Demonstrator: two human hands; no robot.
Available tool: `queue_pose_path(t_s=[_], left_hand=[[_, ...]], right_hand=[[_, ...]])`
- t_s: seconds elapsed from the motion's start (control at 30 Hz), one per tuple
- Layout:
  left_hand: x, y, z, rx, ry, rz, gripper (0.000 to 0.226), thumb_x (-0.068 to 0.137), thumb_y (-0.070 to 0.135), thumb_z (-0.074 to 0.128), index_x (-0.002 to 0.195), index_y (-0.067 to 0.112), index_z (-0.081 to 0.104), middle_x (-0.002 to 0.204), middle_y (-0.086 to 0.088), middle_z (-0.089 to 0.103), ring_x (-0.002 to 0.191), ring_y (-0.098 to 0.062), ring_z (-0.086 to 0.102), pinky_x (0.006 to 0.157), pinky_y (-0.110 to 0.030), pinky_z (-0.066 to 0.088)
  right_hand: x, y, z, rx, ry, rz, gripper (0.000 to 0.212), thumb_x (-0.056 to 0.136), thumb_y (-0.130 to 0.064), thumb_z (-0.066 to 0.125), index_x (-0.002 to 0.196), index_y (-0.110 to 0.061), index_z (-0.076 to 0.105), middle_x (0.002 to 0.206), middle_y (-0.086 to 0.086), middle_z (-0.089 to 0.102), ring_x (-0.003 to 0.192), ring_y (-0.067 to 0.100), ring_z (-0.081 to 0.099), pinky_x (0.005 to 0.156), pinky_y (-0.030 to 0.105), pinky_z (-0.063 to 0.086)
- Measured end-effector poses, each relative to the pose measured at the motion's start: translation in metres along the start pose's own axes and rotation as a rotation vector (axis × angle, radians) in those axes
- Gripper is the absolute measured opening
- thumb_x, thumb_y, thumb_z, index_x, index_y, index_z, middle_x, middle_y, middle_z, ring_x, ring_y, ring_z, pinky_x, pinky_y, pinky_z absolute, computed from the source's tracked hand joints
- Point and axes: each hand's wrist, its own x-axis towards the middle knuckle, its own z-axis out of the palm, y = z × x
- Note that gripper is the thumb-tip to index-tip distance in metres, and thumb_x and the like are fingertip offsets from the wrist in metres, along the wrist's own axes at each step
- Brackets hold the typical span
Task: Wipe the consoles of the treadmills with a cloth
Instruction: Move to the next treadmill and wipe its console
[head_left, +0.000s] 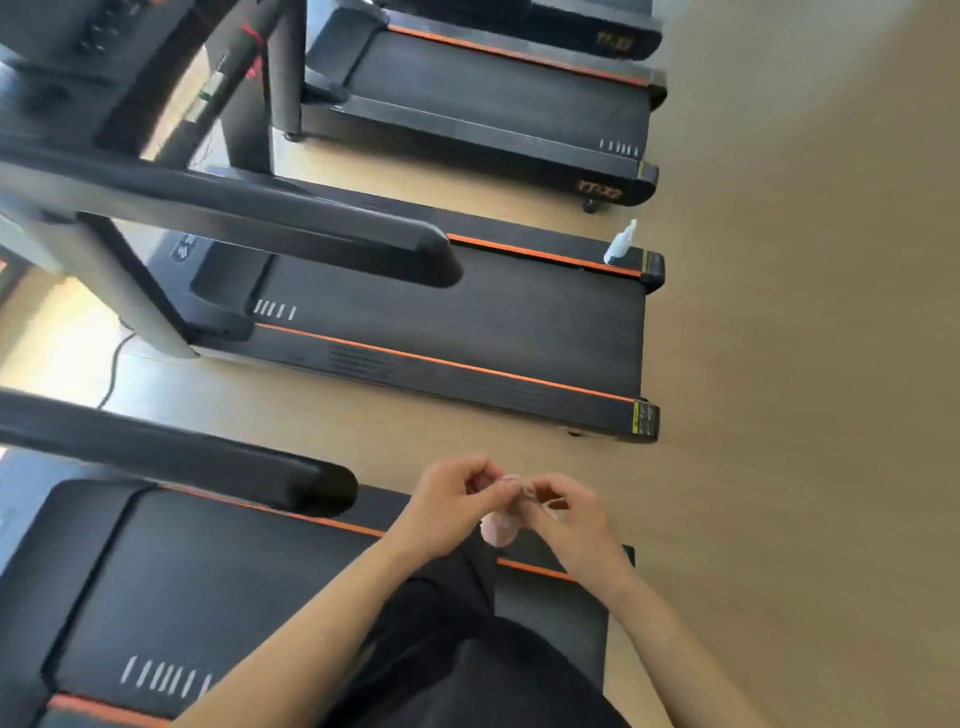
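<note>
- The left hand (451, 500) and the right hand (577, 526) pinch a small pink cloth (498, 534) between curled fingers.
- A spray bottle (620, 245) stands on the middle treadmill (467, 322).

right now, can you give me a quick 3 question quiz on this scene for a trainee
1. True or false: the spray bottle stands on the floor between two treadmills.
2. What do the left hand and right hand pinch between them? A) a small pale cloth B) a phone C) a key ring
3. Fill in: the stripes along the treadmill decks are ___.
Key: 1 false, it stands on the rear side rail of the middle treadmill. 2 A. 3 orange.
</note>
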Motion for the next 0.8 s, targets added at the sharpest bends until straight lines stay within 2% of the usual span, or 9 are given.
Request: queue_pose_path(t_s=[0.07, 0.13, 0.2, 0.3, 0.37, 0.47, 0.63, 0.73, 0.8], left_hand=[[0.033, 0.009, 0.003, -0.025, 0.001, -0.017, 0.023, 0.084, 0.048, 0.072, 0.076, 0.026, 0.072, 0.072, -0.002, 0.072, 0.068, -0.008, 0.062, 0.066, -0.035, 0.049], [0.063, 0.021, 0.004, -0.055, -0.013, -0.038, 0.02, 0.091, 0.033, 0.074, 0.074, 0.025, 0.068, 0.07, 0.003, 0.067, 0.065, -0.002, 0.058, 0.064, -0.026, 0.045], [0.093, 0.037, 0.005, -0.086, -0.05, -0.058, 0.02, 0.094, 0.025, 0.073, 0.076, 0.019, 0.066, 0.07, 0.01, 0.063, 0.062, 0.001, 0.054, 0.064, -0.021, 0.042], [0.134, 0.061, 0.003, -0.167, -0.077, -0.042, 0.037, 0.087, 0.04, 0.072, 0.082, 0.004, 0.066, 0.075, 0.001, 0.065, 0.073, -0.008, 0.057, 0.072, -0.028, 0.047], [0.161, 0.079, 0.0, -0.192, -0.046, -0.023, 0.039, 0.084, 0.044, 0.07, 0.081, 0.006, 0.065, 0.076, 0.0, 0.066, 0.074, -0.011, 0.057, 0.073, -0.029, 0.049], [0.204, 0.106, -0.001, -0.181, -0.017, -0.008, 0.03, 0.086, 0.042, 0.068, 0.077, 0.014, 0.063, 0.07, 0.007, 0.062, 0.068, -0.009, 0.053, 0.066, -0.023, 0.045], [0.299, 0.141, -0.007, -0.125, 0.078, -0.029, 0.019, 0.094, 0.03, 0.071, 0.075, 0.027, 0.065, 0.068, 0.009, 0.064, 0.065, -0.01, 0.055, 0.063, -0.023, 0.043], [0.36, 0.166, -0.009, -0.086, 0.147, -0.063, 0.016, 0.096, 0.02, 0.072, 0.084, 0.011, 0.068, 0.067, 0.005, 0.064, 0.063, -0.008, 0.055, 0.061, -0.021, 0.043], [0.395, 0.186, -0.011, -0.077, 0.197, -0.098, 0.022, 0.094, 0.027, 0.072, 0.084, 0.008, 0.067, 0.067, 0.008, 0.061, 0.063, -0.007, 0.051, 0.061, -0.021, 0.042]], right_hand=[[0.027, -0.007, -0.025, -0.019, -0.016, 0.041, 0.007, 0.09, -0.023, 0.078, 0.087, -0.018, 0.074, 0.082, -0.003, 0.074, 0.072, -0.005, 0.062, 0.07, 0.01, 0.045], [0.054, -0.011, -0.05, -0.041, -0.011, 0.075, 0.016, 0.087, -0.03, 0.08, 0.08, -0.02, 0.07, 0.078, 0.001, 0.073, 0.071, 0.007, 0.063, 0.068, 0.019, 0.049], [0.08, -0.022, -0.072, -0.022, -0.009, 0.09, 0.023, 0.087, -0.029, 0.081, 0.075, -0.018, 0.064, 0.073, 0.002, 0.072, 0.064, 0.009, 0.061, 0.061, 0.021, 0.047], [0.115, -0.038, -0.099, 0.111, -0.063, 0.123, 0.026, 0.092, -0.012, 0.075, 0.077, -0.006, 0.054, 0.06, 0.008, 0.067, 0.047, 0.005, 0.054, 0.048, 0.013, 0.04], [0.142, -0.048, -0.114, 0.123, -0.074, 0.122, 0.028, 0.096, -0.009, 0.069, 0.077, -0.006, 0.049, 0.054, 0.006, 0.06, 0.042, 0.004, 0.049, 0.045, 0.011, 0.037], [0.191, -0.063, -0.138, 0.173, -0.125, 0.116, 0.029, 0.101, -0.009, 0.061, 0.078, -0.006, 0.044, 0.05, 0.003, 0.055, 0.041, 0.004, 0.046, 0.043, 0.013, 0.035], [0.295, -0.082, -0.19, 0.181, -0.203, 0.045, 0.029, 0.103, -0.019, 0.058, 0.081, -0.002, 0.052, 0.062, -0.003, 0.055, 0.057, 0.017, 0.049, 0.052, 0.026, 0.035], [0.369, -0.092, -0.232, 0.084, -0.252, -0.027, 0.02, 0.102, -0.015, 0.06, 0.085, -0.005, 0.063, 0.068, -0.005, 0.064, 0.064, 0.01, 0.056, 0.061, 0.027, 0.044], [0.418, -0.1, -0.258, -0.041, -0.284, -0.085, 0.014, 0.099, -0.019, 0.064, 0.085, -0.018, 0.067, 0.077, -0.006, 0.067, 0.071, 0.008, 0.059, 0.069, 0.027, 0.049]])
